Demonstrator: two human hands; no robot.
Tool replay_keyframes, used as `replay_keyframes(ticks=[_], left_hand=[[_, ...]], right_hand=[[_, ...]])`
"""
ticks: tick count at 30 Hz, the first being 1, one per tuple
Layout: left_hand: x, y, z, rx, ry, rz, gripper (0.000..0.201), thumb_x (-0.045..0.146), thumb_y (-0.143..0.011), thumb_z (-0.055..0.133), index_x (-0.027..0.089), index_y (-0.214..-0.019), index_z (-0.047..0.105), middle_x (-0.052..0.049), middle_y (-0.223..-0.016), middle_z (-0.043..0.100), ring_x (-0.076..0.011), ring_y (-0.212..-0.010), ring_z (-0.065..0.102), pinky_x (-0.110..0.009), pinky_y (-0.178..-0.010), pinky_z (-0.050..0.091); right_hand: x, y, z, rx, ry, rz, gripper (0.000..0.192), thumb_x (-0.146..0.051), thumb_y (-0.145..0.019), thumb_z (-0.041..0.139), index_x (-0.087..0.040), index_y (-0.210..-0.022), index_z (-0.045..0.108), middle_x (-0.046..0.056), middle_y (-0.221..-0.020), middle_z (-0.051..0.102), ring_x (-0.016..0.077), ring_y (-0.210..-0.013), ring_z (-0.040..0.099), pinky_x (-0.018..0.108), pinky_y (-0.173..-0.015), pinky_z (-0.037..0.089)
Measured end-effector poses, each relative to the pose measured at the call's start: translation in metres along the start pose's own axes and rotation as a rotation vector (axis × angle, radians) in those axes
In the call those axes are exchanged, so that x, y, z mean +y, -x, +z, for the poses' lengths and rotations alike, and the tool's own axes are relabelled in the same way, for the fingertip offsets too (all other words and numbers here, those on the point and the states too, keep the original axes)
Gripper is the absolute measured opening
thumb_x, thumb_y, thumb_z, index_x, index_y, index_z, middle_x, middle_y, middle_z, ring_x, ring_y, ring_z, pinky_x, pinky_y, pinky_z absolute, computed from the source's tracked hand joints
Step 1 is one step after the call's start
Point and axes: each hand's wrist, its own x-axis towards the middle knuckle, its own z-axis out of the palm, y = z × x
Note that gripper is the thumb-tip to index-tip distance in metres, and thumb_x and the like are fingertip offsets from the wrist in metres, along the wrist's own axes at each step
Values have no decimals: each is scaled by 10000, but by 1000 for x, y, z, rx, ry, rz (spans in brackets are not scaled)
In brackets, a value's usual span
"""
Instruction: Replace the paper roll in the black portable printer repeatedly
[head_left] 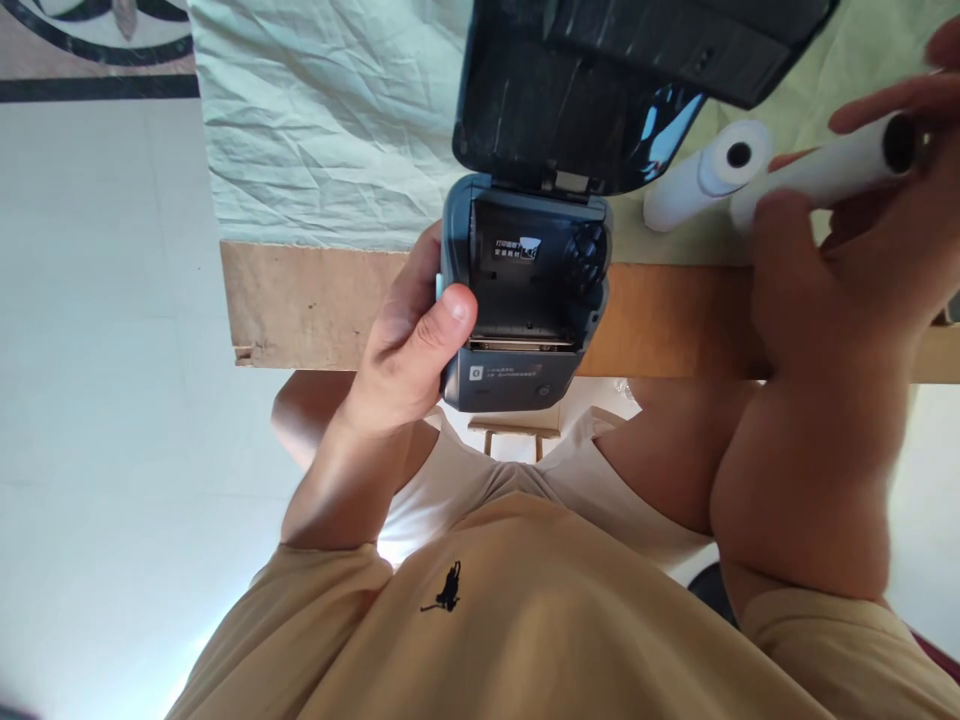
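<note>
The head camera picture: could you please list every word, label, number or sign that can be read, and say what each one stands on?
Label inside the open printer: white characters beside a small white mark, too small to read.
Front edge of the printer, held by the left hand: a small white square sign and a line of pale print, too blurred to read.
Shirt: a small dark figure emblem, no words.
Paper roll in the right hand: no print.

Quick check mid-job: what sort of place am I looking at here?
Probably a makeshift indoor work table in a home or small shop, not a factory. A creased cloth covers a rough wooden table over a pale tiled floor, with an open small printer and paper rolls on hand.
</note>
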Motion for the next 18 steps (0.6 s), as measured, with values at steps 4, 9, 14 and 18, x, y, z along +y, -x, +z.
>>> replay_keyframes(ticks=[4,9,14,18], left_hand=[[-4,0,-1,26,11,23,525,645,-917,571,284,-1285,668,-80,-1218,719,-382,-1443,554,-533,-1071,600],[-10,2,-1,66,4,23,597,745,-852,590,293,-1234,670,-80,-1176,709,-396,-1454,537,-549,-1038,618],[-4,3,3,53,3,2,513,655,-922,543,283,-1256,660,-79,-1169,717,-382,-1431,562,-539,-1057,607],[-1,2,4,44,-18,28,480,611,-959,494,283,-1266,663,-72,-1178,725,-364,-1427,569,-523,-1056,608]], right_hand=[[-19,1,4,-106,54,-9,717,-84,-644,524,-233,-1342,593,52,-978,684,174,-798,639,342,-715,452],[-3,4,4,-67,357,92,301,-437,-777,719,-222,-982,670,69,-928,592,224,-953,585,405,-834,460],[-12,2,1,-146,355,283,130,-204,-816,602,-192,-923,675,40,-874,557,182,-924,574,371,-824,430],[-13,3,2,-156,270,253,257,-162,-754,576,-208,-986,677,46,-947,582,193,-972,589,376,-838,450]])
